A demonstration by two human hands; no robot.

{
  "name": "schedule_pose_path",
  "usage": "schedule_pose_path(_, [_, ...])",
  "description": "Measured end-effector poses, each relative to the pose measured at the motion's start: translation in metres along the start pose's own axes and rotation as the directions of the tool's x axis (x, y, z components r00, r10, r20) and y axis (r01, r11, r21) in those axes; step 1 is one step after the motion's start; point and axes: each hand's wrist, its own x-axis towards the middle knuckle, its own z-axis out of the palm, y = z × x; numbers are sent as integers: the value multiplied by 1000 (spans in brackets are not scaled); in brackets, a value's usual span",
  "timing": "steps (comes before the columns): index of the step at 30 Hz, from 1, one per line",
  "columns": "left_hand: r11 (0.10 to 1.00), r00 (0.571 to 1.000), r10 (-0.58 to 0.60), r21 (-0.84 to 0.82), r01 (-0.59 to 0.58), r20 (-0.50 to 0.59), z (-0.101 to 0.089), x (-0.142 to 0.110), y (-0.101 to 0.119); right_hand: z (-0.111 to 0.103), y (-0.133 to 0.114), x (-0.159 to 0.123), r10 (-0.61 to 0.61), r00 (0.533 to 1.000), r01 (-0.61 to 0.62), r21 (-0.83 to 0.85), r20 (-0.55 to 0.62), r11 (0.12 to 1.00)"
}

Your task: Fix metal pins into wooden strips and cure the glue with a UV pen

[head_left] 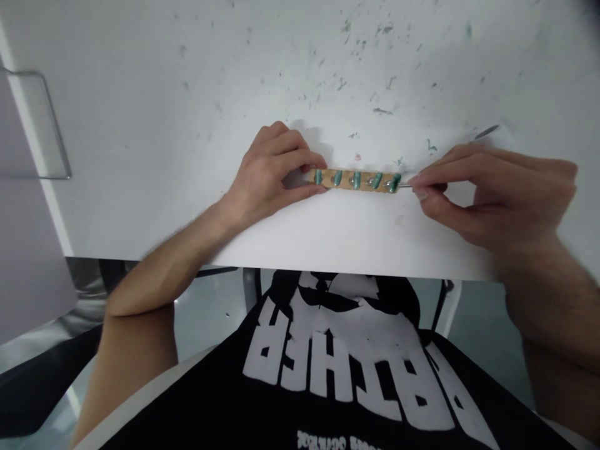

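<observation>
**Two hands at a small strip with green loops**

Black cloth with large white lettering (337, 362) fills the bottom centre of the frame, the print upside down and cut off by the lower edge. Above it runs the front edge of a white table (140, 125), its top flecked with green smears and scratches toward the upper right. At the far left a bent wire frame (51, 125) stands beside a pale panel that leaves the frame. A dark sliver (486, 132) lies on the table just above the right hand; what it is cannot be made out.

Near the middle of the frame, close to the table's front edge, lies a narrow tan strip (356, 181), flat and nearly level, with five green loops spaced along it.

Left hand (272, 172) comes in from the lower left, forearm crossing the table edge, fingers curled down, thumb and fingertips pinching the strip's left end. Right hand (492, 187) comes in from the right, wrist blurred, thumb and forefinger pinched on a thin metal pin (405, 185) that touches the strip's right end.

Most of the pin is hidden inside the fingers. Whether the loops are wire, thread or paint is too small to tell.
</observation>
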Motion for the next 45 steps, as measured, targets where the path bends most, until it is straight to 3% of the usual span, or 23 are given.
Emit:
schedule_pose_path(19, [1000,1000,10,19,-10,-3,0,0,1,1,1,1,-40,999,40,-2,18,999])
schedule_pose_path(41, [1000,1000,5,11,-5,1,1,-1,1,2,2,0,9,1000,-9,-29,-7,1000])
schedule_pose_path(45, [1000,1000,22,17,-22,-6,1,0,0,3,3,3,-38,998,36,-33,-44,999])
